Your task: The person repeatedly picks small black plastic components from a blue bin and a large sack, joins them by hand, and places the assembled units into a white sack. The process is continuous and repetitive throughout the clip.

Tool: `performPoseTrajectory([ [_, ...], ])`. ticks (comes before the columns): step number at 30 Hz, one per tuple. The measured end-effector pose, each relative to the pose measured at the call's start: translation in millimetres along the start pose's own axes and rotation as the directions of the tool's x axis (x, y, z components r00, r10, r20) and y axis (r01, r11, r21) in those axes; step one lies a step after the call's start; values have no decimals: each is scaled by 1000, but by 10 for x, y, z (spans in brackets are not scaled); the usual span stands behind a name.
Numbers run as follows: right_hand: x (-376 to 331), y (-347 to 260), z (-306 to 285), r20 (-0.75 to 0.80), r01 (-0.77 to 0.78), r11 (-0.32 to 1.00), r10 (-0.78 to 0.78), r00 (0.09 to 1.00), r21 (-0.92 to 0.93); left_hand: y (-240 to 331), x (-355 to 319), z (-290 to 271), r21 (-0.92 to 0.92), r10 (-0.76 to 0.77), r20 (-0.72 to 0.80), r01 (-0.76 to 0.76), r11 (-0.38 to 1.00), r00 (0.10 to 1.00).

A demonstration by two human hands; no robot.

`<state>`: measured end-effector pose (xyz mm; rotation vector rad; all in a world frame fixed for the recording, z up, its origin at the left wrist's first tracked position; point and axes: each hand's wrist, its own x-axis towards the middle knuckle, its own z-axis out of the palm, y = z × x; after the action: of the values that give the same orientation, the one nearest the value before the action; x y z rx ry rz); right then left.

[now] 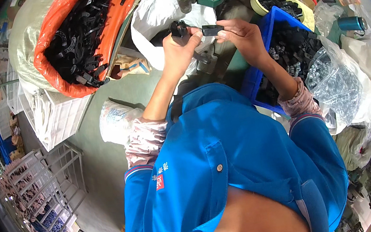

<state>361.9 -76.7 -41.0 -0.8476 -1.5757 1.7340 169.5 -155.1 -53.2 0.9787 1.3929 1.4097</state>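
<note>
Both hands are raised in front of me, close together, over an open white sack (146, 19). My left hand (178, 53) is closed round a black plastic part (178, 28) with a rounded end, which sticks up above the fingers. Between the thumb and fingers of my right hand (244, 36) is a small black rectangular piece (211, 30). Its free end points at the left hand, and I cannot tell whether the two parts touch. Just beyond the hands stands a metal machine spindle (183, 0).
A green tray (213, 1) of small metal pieces sits beside the spindle. On the right are a blue crate (250, 74) and a yellow basin (257, 7), both holding black parts. At left, an orange-lined sack (43, 65) holds black plastic parts above white stacked crates (57, 115).
</note>
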Motion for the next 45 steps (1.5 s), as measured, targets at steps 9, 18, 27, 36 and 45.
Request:
performPoseTrajectory([
  [9,29,-152,-355,-48,-117,926,144,988,359,178,-23,-147,-428,-195,339,335,839,920],
  [18,185,-298,-421,84,-24,999,22,996,22,278,-165,-77,-196,-218,493,352,915,842],
  [27,211,-317,-331,198,-33,991,59,978,-131,247,-223,-38,-240,-201,506,361,901,839],
  [36,94,-181,-202,216,-83,995,95,972,-64,225,-137,97,-208,-189,453,310,928,871],
  [45,-19,-20,-374,144,-82,994,70,987,77,98,-15,325,-36,-38,233,48,998,972],
])
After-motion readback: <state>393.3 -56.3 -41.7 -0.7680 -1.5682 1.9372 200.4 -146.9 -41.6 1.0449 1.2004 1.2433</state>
